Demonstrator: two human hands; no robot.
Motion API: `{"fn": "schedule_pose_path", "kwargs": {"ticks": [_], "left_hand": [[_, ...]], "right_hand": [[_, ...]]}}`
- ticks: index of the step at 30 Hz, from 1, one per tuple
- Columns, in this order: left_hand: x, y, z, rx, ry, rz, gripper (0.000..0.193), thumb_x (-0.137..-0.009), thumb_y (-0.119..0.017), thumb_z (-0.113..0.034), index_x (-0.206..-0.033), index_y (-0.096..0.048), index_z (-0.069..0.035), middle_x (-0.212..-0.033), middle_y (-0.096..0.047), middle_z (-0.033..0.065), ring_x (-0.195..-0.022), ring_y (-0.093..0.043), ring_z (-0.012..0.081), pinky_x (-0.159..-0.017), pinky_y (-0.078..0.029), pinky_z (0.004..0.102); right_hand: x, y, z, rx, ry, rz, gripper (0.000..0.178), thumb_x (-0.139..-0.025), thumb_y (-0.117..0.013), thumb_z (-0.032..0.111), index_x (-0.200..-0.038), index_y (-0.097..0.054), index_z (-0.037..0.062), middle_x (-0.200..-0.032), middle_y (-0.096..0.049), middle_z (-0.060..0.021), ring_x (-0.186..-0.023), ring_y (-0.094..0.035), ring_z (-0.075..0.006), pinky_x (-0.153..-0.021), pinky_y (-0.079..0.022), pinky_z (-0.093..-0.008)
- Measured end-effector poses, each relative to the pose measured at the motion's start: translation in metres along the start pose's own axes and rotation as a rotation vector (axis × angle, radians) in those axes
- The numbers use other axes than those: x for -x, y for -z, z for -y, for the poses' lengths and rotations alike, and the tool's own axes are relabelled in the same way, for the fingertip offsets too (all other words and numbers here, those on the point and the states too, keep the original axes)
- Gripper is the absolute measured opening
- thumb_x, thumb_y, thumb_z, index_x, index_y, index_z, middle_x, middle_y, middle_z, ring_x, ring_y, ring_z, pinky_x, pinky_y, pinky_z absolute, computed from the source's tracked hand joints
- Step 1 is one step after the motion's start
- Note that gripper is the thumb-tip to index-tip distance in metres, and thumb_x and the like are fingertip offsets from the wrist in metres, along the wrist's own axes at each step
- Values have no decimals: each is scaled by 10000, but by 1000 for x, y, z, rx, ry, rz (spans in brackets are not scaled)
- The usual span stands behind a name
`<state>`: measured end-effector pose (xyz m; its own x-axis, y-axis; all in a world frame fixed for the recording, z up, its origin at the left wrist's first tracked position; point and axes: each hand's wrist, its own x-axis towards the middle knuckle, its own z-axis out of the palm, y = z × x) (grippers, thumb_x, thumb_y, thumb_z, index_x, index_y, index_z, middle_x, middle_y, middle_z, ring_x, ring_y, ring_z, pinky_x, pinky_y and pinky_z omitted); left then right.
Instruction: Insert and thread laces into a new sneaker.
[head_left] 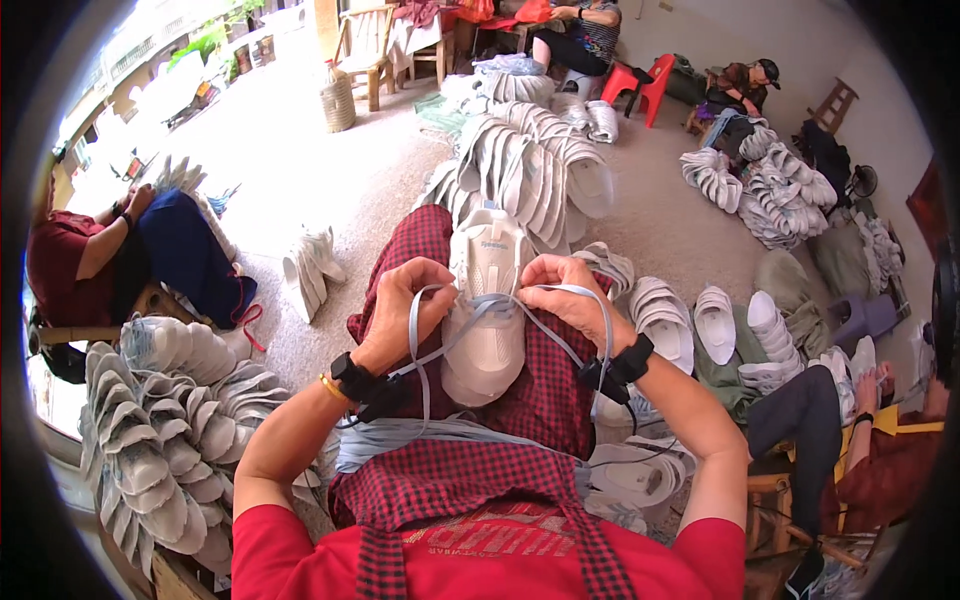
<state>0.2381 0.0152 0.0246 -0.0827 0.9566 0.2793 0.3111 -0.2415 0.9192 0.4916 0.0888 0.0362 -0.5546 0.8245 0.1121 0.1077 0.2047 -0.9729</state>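
A white shoe upper [484, 350] rests on my lap, over a red-and-black checked apron [450, 478]. Light blue-grey shoelace [494, 304] crosses the upper, with long loose ends looping down on both sides. My left hand [412, 305] pinches the lace at the upper's left edge, fingers closed. On the opposite side my right hand [562, 290] grips the other part of the lace between thumb and fingers. A bundle of pale blue laces [440, 436] lies across my waist. Dark bands circle both wrists.
Nested white shoe uppers [520, 165] stretch ahead of my knees; more piles [150, 440] stand at left and right. Seated people work at left, far back and right. A red plastic chair [640, 88] and a wooden chair [365, 50] stand at the back.
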Motion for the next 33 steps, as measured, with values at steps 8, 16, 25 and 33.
{"fn": "schedule_pose_path", "kwargs": {"ticks": [8, 16, 25, 33], "left_hand": [[-3, -4, -13, -273, -304, 38, 176, -809, -692, -52, -971, -660, 10, -659, -646, 65, -629, -632, 127, -594, -504, 296], [-36, 20, -48, -578, -683, 581, 291, -741, -716, -9, -1016, -621, -7, -1045, -506, 167, -1031, -533, 378, -869, -471, 454], [-86, 19, -45, -730, -727, 873, 230, -625, -695, 3, -844, -683, -68, -960, -605, 111, -959, -609, 322, -812, -482, 429], [-102, 23, -12, -633, -559, 956, 249, -627, -825, -117, -861, -748, -82, -917, -679, 86, -920, -655, 287, -791, -498, 387]], "right_hand": [[0, 3, -3, 105, 108, 94, 254, -834, -717, 116, -1047, -603, 39, -852, -670, -9, -803, -614, -85, -750, -514, -265], [-12, 5, 49, 1135, 682, 214, 308, -790, -717, 114, -1074, -608, 63, -1053, -566, -133, -1041, -570, -315, -883, -505, -388], [-33, 7, 47, 1365, 779, 519, 156, -839, -567, 115, -913, -673, 27, -1045, -566, -109, -1105, -548, -272, -865, -527, -379], [-40, 3, 44, 1455, 738, 526, 52, -731, -649, 105, -722, -672, 59, -991, -576, -67, -1042, -575, -254, -832, -549, -339]]}}
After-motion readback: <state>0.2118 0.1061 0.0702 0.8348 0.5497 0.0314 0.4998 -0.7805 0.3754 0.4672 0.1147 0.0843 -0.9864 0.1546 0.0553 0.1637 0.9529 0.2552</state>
